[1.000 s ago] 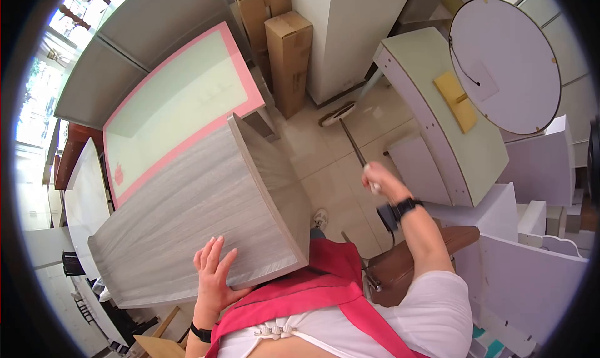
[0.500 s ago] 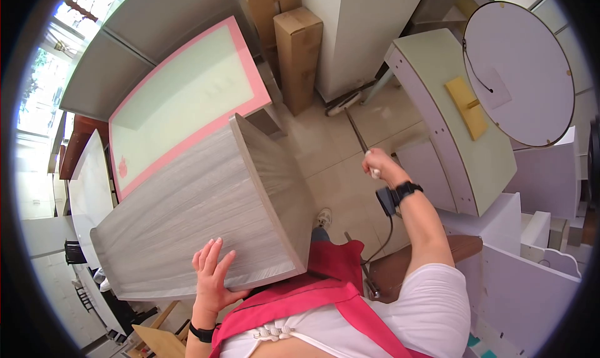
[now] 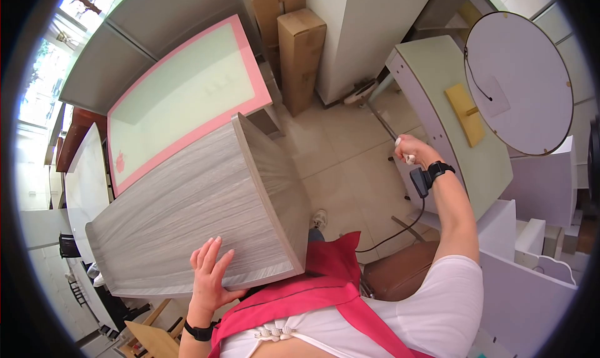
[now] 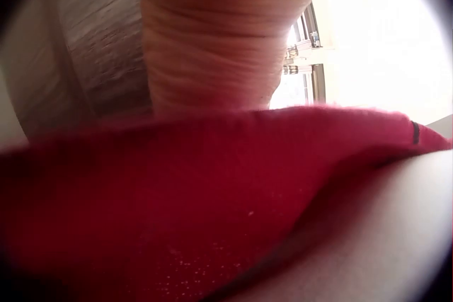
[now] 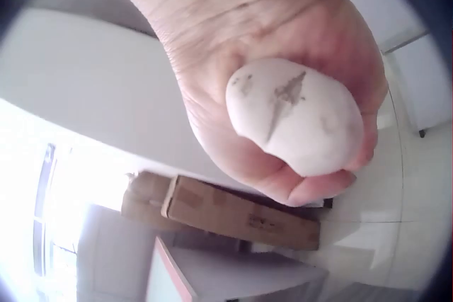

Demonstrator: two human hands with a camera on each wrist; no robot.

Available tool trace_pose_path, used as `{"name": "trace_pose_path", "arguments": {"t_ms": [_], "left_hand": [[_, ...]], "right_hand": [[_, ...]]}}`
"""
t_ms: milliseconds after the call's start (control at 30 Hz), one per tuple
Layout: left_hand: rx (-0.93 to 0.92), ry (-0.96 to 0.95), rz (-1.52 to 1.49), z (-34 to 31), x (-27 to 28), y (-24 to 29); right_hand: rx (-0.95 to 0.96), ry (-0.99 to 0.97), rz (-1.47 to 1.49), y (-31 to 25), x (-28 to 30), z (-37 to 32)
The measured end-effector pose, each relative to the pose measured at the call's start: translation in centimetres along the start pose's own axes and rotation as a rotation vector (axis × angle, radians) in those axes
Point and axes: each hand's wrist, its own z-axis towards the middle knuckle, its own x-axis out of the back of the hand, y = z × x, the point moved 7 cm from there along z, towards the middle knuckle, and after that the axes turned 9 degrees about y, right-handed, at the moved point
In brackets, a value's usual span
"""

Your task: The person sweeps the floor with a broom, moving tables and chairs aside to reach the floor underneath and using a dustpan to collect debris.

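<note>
My right hand grips the white-ended handle of a broom. In the right wrist view the fingers curl round the rounded white handle end, which has grey smudges. The broom's pale head lies on the floor at the foot of the white pillar, beside the leg of the pale green desk. My left hand rests with spread fingers on the near edge of the grey wood-grain cabinet. Red apron cloth covers most of the left wrist view, hiding that hand's fingers.
A pink-bordered table stands beyond the cabinet, with cardboard boxes by the pillar. On the right are the desk, a round mirror back and lilac panels. A brown stool sits near my legs.
My right hand has moved to the right with the broom, and the broom's head has slid right along the pillar's foot toward the desk leg. The left hand stays on the cabinet.
</note>
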Motion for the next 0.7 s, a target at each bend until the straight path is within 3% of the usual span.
{"name": "trace_pose_path", "arguments": {"t_ms": [33,133,300,433,567,700], "left_hand": [[-0.002,0.003,0.003,0.2,0.0,0.0],[-0.003,-0.003,0.003,0.0,-0.2,0.0],[0.004,-0.026,-0.001,-0.1,-0.1,-0.2],[-0.001,-0.023,-0.008,-0.3,-0.1,-0.4],[-0.003,-0.010,-0.014,-0.3,0.0,-0.3],[-0.006,0.000,-0.017,-0.2,0.1,-0.1]], "right_hand": [[-0.009,-0.012,-0.177,-0.1,0.0,0.1],[0.057,-0.108,-0.283,1.4,-1.6,0.7],[0.073,-0.273,-0.145,3.3,-6.1,-4.9],[-0.024,-0.281,-0.049,2.9,-5.9,-10.7],[-0.050,-0.118,0.052,0.7,-2.5,-13.8],[0.031,0.049,0.080,-0.9,-0.4,-11.7]]}}
